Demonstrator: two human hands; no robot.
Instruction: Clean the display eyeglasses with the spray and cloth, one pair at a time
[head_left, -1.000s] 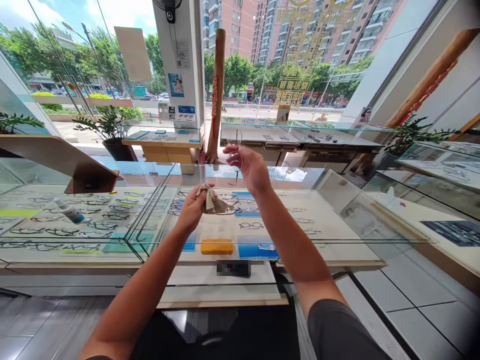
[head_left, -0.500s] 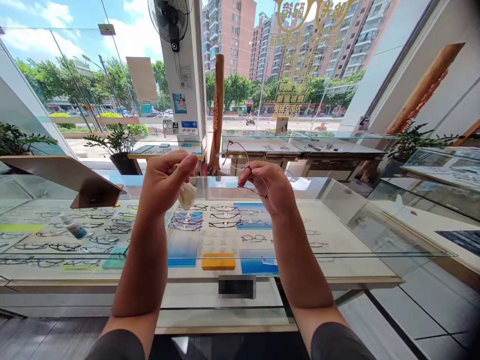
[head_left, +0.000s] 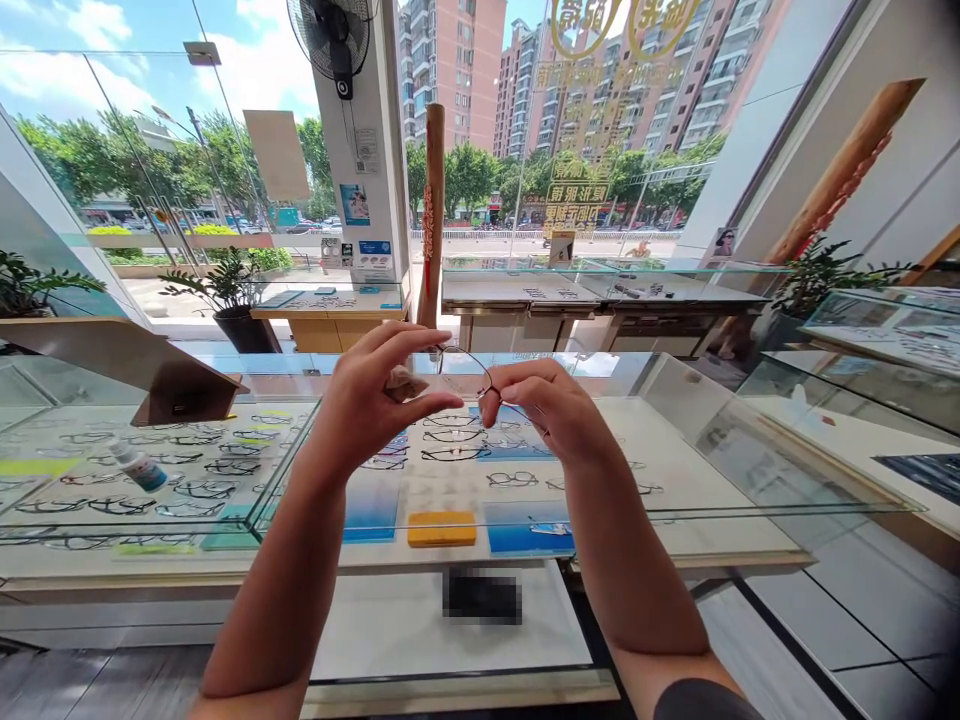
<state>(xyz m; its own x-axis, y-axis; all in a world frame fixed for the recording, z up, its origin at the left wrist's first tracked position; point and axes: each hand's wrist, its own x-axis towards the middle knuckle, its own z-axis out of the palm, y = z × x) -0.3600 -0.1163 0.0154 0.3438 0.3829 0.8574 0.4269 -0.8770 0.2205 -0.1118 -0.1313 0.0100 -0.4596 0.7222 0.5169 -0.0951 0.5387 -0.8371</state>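
Note:
My right hand pinches a pair of thin-rimmed eyeglasses near the bridge, above the glass display counter. One lens stands out to the left of the fingers; the other is partly hidden behind the hand. My left hand keeps a crumpled pale cloth in its curled fingers. Its thumb and index finger are spread apart, reaching toward the left lens. Whether they touch the rim I cannot tell.
Rows of spectacle frames lie inside the counter. An orange case is near its front edge. On the left are a spray bottle and a tilted brown panel. A wooden post rises behind.
My left hand has opened its thumb and index finger and moved right toward the eyeglasses, cloth still in it. My right hand has lowered slightly with the eyeglasses.

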